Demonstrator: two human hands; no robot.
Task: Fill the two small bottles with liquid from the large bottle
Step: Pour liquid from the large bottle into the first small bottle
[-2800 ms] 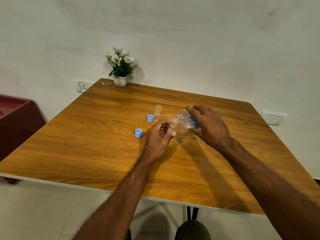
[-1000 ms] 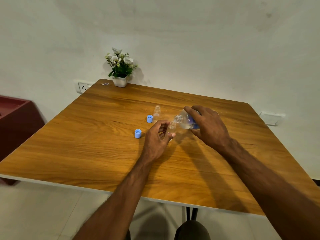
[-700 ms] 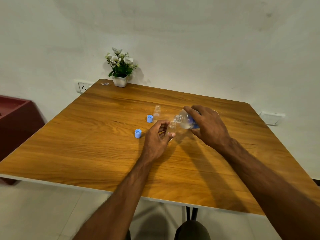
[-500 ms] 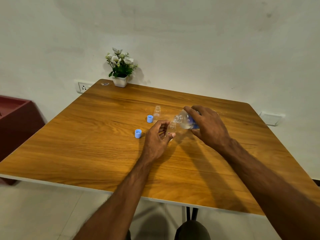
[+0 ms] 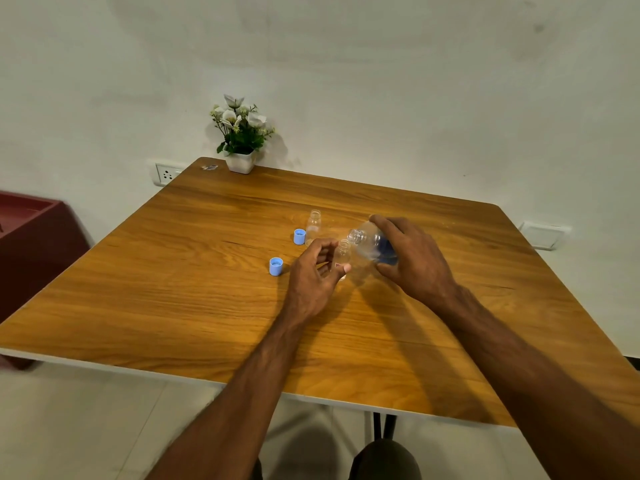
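My right hand (image 5: 410,263) grips the large clear bottle (image 5: 369,242) with a blue label, tipped to the left so its open mouth hangs just above a small clear bottle (image 5: 343,256). My left hand (image 5: 313,277) is wrapped around that small bottle, which stands upright on the wooden table (image 5: 194,278); its lower part is hidden by my fingers. A second small clear bottle (image 5: 313,226) stands uncapped a little farther back. Two blue caps lie loose: one cap (image 5: 299,236) beside the far bottle, the other cap (image 5: 276,266) left of my left hand.
A white pot of flowers (image 5: 241,140) stands at the table's far left corner, with a small scrap (image 5: 209,167) beside it. A dark red cabinet (image 5: 31,244) sits to the left of the table. A wall socket (image 5: 167,173) is behind the table's left corner.
Almost nothing has moved. Both hands keep the same hold, with the large bottle tipped over the small one throughout.
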